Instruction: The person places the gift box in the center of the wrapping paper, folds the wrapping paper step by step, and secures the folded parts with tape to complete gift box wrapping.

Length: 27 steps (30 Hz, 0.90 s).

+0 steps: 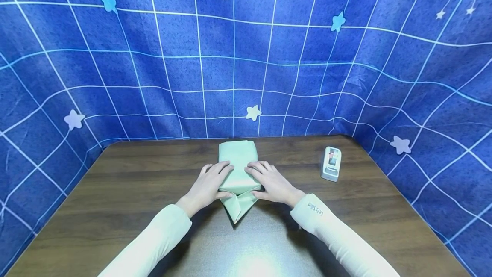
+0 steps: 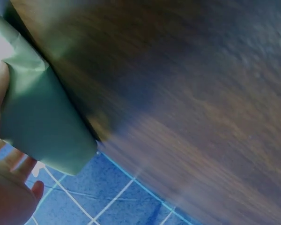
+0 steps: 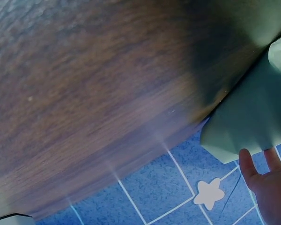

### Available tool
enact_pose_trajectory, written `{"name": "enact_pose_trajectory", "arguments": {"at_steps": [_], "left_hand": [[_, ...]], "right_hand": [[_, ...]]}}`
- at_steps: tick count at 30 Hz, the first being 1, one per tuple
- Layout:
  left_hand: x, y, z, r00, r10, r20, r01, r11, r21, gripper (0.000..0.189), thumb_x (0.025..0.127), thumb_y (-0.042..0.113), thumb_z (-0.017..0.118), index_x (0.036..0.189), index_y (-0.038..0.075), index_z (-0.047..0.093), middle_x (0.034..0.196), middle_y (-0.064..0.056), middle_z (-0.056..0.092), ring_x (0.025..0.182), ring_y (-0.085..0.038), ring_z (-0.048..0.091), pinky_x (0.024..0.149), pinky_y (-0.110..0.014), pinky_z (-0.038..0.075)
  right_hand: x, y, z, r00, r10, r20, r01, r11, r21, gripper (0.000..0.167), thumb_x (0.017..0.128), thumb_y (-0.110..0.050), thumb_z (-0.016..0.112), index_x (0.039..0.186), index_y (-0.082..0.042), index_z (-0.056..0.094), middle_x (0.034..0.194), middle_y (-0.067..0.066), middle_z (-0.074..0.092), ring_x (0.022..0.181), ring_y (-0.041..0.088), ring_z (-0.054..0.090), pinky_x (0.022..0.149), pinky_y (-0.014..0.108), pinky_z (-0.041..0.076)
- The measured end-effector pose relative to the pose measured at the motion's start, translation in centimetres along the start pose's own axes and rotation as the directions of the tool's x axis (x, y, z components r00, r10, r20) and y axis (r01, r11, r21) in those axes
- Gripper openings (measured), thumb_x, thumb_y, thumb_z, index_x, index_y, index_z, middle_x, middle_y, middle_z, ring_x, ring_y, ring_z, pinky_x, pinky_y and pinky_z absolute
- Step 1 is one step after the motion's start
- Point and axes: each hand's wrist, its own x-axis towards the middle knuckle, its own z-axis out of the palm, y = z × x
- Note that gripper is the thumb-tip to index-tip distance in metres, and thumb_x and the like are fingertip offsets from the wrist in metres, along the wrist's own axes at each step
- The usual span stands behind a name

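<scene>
A box wrapped in pale green paper [image 1: 238, 163] lies on the table in front of me. At its near end the paper is folded into a flap [image 1: 237, 208] that tapers to a point toward me. My left hand [image 1: 207, 184] grips the box's left side, its fingers over the top edge and its thumb at the near end by the flap. On the opposite side my right hand [image 1: 272, 184] holds the box the same way. Both wrist views show the green side of the package [image 2: 47, 117] with fingers over its edge. Whatever is inside the paper is hidden.
A small white object with a printed label [image 1: 331, 163], perhaps a tape dispenser, stands to the right on the brown wooden table [image 1: 153, 157]. A blue cloth with white grid lines and stars [image 1: 238, 72] hangs behind the table and along its sides.
</scene>
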Motion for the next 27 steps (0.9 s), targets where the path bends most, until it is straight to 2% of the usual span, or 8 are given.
{"name": "enact_pose_trajectory", "arguments": {"at_steps": [4, 9, 16, 21, 24, 27], "left_hand": [[-0.02, 0.50, 0.09, 1.000, -0.012, 0.014, 0.012, 1.000, 0.024, 0.076, 0.071, 0.041, 0.074, 0.132, 0.006, 0.043, 0.137, -0.016, 0.043, 0.126, -0.029, 0.041, 0.099, -0.051, 0.031], [-0.09, 0.62, 0.06, 1.000, -0.007, 0.030, 0.007, 1.000, 0.011, 0.079, 0.072, 0.042, 0.073, 0.133, 0.004, 0.041, 0.138, -0.018, 0.040, 0.129, -0.030, 0.037, 0.099, -0.052, 0.030], [-0.10, -0.03, -0.11, 0.996, 0.010, 0.091, -0.007, 0.999, -0.033, 0.099, 0.060, 0.057, 0.069, 0.137, 0.005, 0.036, 0.143, -0.018, 0.035, 0.132, -0.030, 0.033, 0.098, -0.050, 0.029], [-0.01, -0.21, -0.18, 0.994, 0.021, 0.108, -0.018, 0.999, -0.031, 0.112, 0.049, 0.062, 0.071, 0.138, 0.006, 0.034, 0.143, -0.018, 0.033, 0.132, -0.031, 0.032, 0.097, -0.050, 0.028], [0.14, -0.06, -0.09, 0.995, 0.005, 0.100, -0.003, 1.000, -0.016, 0.112, 0.046, 0.062, 0.071, 0.137, 0.007, 0.035, 0.141, -0.018, 0.035, 0.131, -0.031, 0.033, 0.095, -0.051, 0.029], [0.34, 0.19, 0.13, 0.996, -0.027, 0.086, 0.026, 1.000, 0.004, 0.107, 0.048, 0.061, 0.071, 0.134, 0.007, 0.038, 0.139, -0.017, 0.037, 0.129, -0.031, 0.035, 0.094, -0.051, 0.030]], "right_hand": [[-0.04, 0.09, 0.03, 1.000, -0.003, -0.006, 0.003, 1.000, 0.000, 0.068, 0.078, -0.039, 0.065, 0.136, -0.012, 0.040, 0.138, 0.005, 0.039, 0.124, 0.024, 0.036, 0.091, 0.042, 0.039], [-0.04, 0.17, 0.01, 1.000, 0.002, -0.004, -0.002, 1.000, 0.002, 0.069, 0.078, -0.039, 0.066, 0.136, -0.012, 0.040, 0.138, 0.004, 0.039, 0.123, 0.024, 0.036, 0.091, 0.042, 0.039], [0.03, 0.15, -0.08, 1.000, 0.003, 0.005, -0.003, 1.000, 0.018, 0.069, 0.078, -0.039, 0.066, 0.136, -0.012, 0.040, 0.138, 0.005, 0.039, 0.124, 0.024, 0.036, 0.091, 0.042, 0.039], [0.03, 0.12, -0.10, 1.000, -0.001, -0.004, 0.001, 1.000, 0.018, 0.069, 0.078, -0.038, 0.067, 0.135, -0.011, 0.040, 0.138, 0.006, 0.039, 0.123, 0.025, 0.036, 0.091, 0.043, 0.039], [-0.01, 0.06, -0.13, 1.000, -0.001, -0.004, 0.001, 1.000, 0.011, 0.069, 0.078, -0.038, 0.067, 0.135, -0.011, 0.041, 0.137, 0.006, 0.039, 0.123, 0.025, 0.037, 0.090, 0.042, 0.039], [-0.03, -0.01, -0.11, 1.000, 0.001, -0.001, -0.001, 1.000, 0.004, 0.068, 0.078, -0.038, 0.066, 0.135, -0.011, 0.041, 0.137, 0.006, 0.039, 0.124, 0.025, 0.036, 0.091, 0.042, 0.039]]}}
